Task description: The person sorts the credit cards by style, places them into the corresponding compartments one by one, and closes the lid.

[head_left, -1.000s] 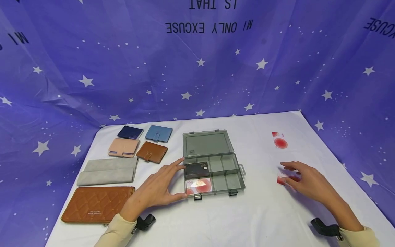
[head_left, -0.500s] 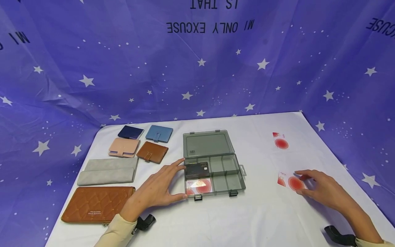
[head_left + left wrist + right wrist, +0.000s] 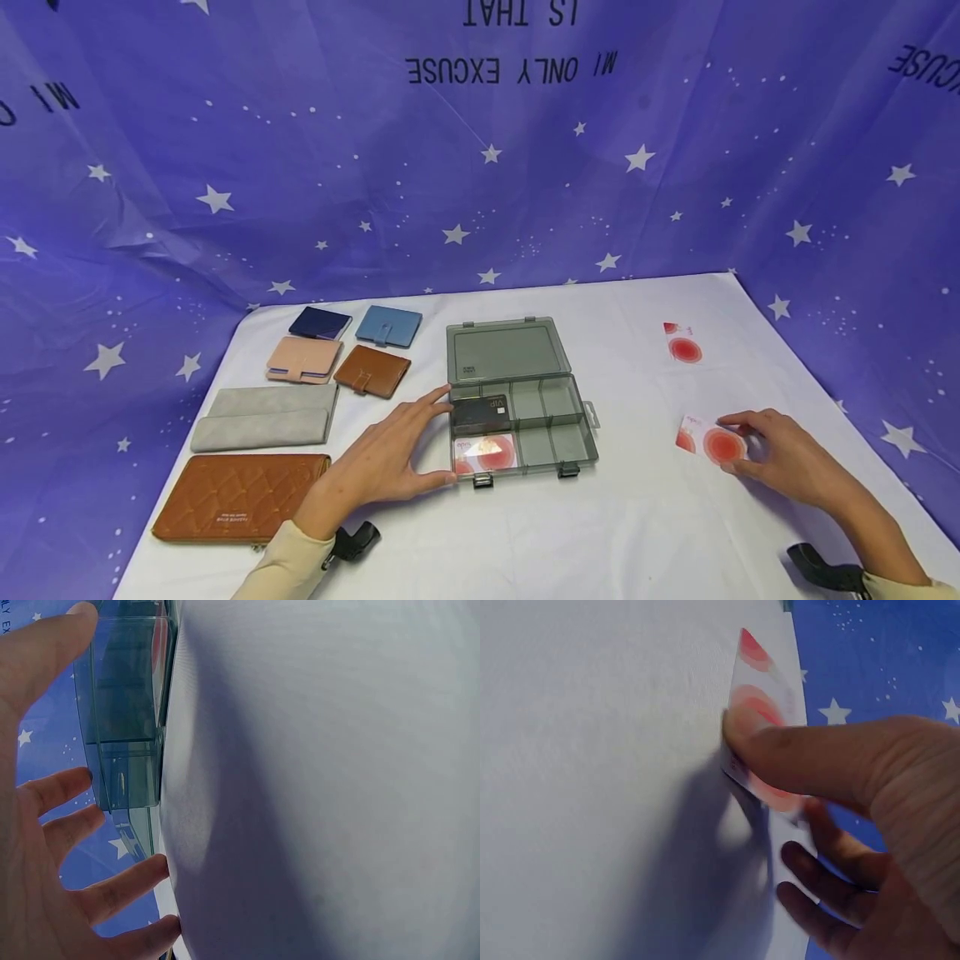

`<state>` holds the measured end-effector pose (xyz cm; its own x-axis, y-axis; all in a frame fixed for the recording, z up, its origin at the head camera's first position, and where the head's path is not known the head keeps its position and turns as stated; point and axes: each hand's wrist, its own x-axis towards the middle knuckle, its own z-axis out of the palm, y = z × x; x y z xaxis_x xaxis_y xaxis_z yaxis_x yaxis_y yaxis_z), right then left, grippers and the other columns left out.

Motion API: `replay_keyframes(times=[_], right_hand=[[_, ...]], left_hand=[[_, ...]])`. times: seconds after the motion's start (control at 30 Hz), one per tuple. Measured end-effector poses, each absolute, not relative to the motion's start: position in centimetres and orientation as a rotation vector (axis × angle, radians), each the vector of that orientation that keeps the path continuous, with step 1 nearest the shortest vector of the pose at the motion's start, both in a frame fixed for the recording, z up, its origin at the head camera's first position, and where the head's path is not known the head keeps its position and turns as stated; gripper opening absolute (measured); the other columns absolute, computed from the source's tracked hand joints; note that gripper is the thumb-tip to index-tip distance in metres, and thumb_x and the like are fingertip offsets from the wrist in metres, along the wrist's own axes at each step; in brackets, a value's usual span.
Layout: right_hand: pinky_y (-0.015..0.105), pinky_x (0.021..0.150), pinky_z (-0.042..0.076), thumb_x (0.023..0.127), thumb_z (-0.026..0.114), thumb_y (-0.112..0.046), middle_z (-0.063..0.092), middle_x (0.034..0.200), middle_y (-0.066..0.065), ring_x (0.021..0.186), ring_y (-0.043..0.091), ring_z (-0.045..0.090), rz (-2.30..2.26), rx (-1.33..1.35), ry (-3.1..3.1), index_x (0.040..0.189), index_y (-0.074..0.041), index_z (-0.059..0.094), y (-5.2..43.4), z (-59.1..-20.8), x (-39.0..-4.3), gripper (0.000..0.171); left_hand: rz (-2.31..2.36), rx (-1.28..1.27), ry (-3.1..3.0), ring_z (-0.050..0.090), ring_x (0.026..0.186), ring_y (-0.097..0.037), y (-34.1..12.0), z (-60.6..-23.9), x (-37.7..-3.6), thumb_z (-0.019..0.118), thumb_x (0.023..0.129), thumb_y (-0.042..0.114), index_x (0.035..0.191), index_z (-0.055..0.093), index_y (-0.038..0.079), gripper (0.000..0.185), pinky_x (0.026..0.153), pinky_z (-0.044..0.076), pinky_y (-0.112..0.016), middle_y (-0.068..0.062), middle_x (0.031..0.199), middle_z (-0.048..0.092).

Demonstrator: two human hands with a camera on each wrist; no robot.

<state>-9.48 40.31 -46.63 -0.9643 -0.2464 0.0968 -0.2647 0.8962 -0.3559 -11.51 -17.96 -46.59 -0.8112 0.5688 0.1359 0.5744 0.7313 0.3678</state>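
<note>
My right hand [image 3: 787, 458] pinches the right edge of a white card with red circles [image 3: 708, 440] between thumb and fingers. In the right wrist view the thumb lies over the card [image 3: 761, 712] and its near edge tilts up from the cloth, casting a shadow. On the other side, my left hand [image 3: 390, 454] is spread against the left side of a grey see-through compartment box [image 3: 577, 400], its thumb at the front corner. The box's lid is folded back. Inside, at the left, are a black VIP card [image 3: 480, 414] and a white and red card [image 3: 487, 454].
Another white and red card [image 3: 683, 343] lies at the back right of the white tablecloth [image 3: 622, 517]. To the left are a brown quilted wallet [image 3: 240, 500], a grey wallet [image 3: 262, 417] and several small card holders, one of them blue [image 3: 388, 326]. A starry purple curtain [image 3: 360, 183] surrounds the table.
My right hand has shifted right, from over the card to its right edge, and now pinches it; the card has moved very slightly. The left hand stays at the box.
</note>
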Motion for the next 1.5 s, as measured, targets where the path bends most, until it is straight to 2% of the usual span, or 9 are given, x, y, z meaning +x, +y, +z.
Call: replay_keyframes(times=[0.1,0.13,0.23,0.33,0.5,0.73,1.03,1.33,1.5], right_hand=[[0.043,0.079,0.056,0.069,0.102,-0.014,0.07,0.102,0.004,0.092,0.029,0.066,0.551,0.427,-2.927,0.118,-0.011,0.076,39.8,-46.8,-9.6,0.055],[0.036,0.077,0.056,0.071,0.1,-0.013,0.071,0.101,0.0,0.09,0.027,0.068,0.553,0.439,-2.888,0.116,-0.016,0.077,39.5,-46.7,-9.7,0.051],[0.022,0.082,0.055,0.081,0.094,-0.011,0.078,0.101,-0.006,0.092,0.02,0.075,0.606,0.488,-2.798,0.115,-0.025,0.078,38.2,-46.2,-10.1,0.041],[0.004,0.083,0.047,0.085,0.091,-0.006,0.08,0.099,-0.008,0.088,0.006,0.075,0.725,0.54,-2.711,0.118,-0.025,0.077,36.1,-45.3,-10.7,0.04],[0.01,0.076,0.054,0.085,0.088,0.003,0.08,0.1,-0.004,0.084,0.003,0.072,0.92,0.673,-2.604,0.12,-0.016,0.075,31.1,-43.7,-11.6,0.042],[0.021,0.07,0.059,0.09,0.086,-0.003,0.076,0.104,-0.015,0.091,0.005,0.071,1.024,0.921,-2.578,0.116,-0.025,0.074,23.8,-42.8,-12.3,0.036],[0.026,0.071,0.06,0.099,0.08,-0.012,0.077,0.109,-0.012,0.09,0.001,0.071,1.044,1.182,-2.619,0.118,-0.023,0.073,16.4,-43.8,-12.7,0.023],[0.031,0.077,0.059,0.098,0.082,-0.018,0.076,0.108,-0.012,0.092,0.002,0.069,0.851,1.233,-2.663,0.118,-0.026,0.073,13.2,-45.7,-12.4,0.024],[0.029,0.07,0.055,0.101,0.078,-0.025,0.073,0.104,-0.011,0.085,0.004,0.066,0.678,1.226,-2.702,0.124,-0.028,0.076,13.2,-45.7,-12.1,0.024]], left_hand=[[-0.618,-0.963,-2.913,0.052,0.146,-0.024,-18.0,-46.7,-11.5,0.073,0.088,0.075,0.161,0.048,0.02,0.095,0.094,0.059,-0.051,0.006,0.178,0.027],[-0.618,-0.961,-2.917,0.051,0.146,-0.024,-18.0,-46.7,-11.5,0.073,0.088,0.075,0.161,0.047,0.02,0.095,0.095,0.059,-0.05,0.007,0.178,0.027],[-0.619,-0.967,-2.905,0.052,0.145,-0.024,-18.0,-46.6,-11.5,0.074,0.088,0.074,0.161,0.048,0.019,0.095,0.095,0.059,-0.05,0.006,0.177,0.028],[-0.62,-0.969,-2.9,0.052,0.145,-0.025,-18.0,-46.5,-11.5,0.074,0.088,0.074,0.161,0.048,0.018,0.095,0.094,0.059,-0.051,0.006,0.177,0.028],[-0.599,-0.962,-2.918,0.051,0.147,-0.025,-18.0,-46.5,-11.5,0.073,0.088,0.074,0.162,0.047,0.019,0.096,0.095,0.059,-0.052,0.006,0.178,0.027],[-0.616,-0.96,-2.914,0.051,0.147,-0.023,-18.1,-46.6,-11.5,0.073,0.089,0.074,0.162,0.047,0.019,0.095,0.094,0.059,-0.051,0.007,0.178,0.027],[-0.62,-0.971,-2.904,0.052,0.146,-0.023,-18.2,-46.6,-11.6,0.076,0.088,0.071,0.162,0.047,0.019,0.095,0.096,0.059,-0.051,0.007,0.178,0.027],[-0.658,-0.983,-2.89,0.053,0.144,-0.024,-18.1,-46.6,-11.6,0.079,0.087,0.068,0.161,0.047,0.02,0.094,0.095,0.059,-0.05,0.007,0.177,0.028],[-0.634,-0.979,-2.879,0.054,0.143,-0.024,-18.2,-46.6,-11.6,0.078,0.087,0.069,0.161,0.048,0.019,0.094,0.094,0.059,-0.05,0.006,0.177,0.029]])
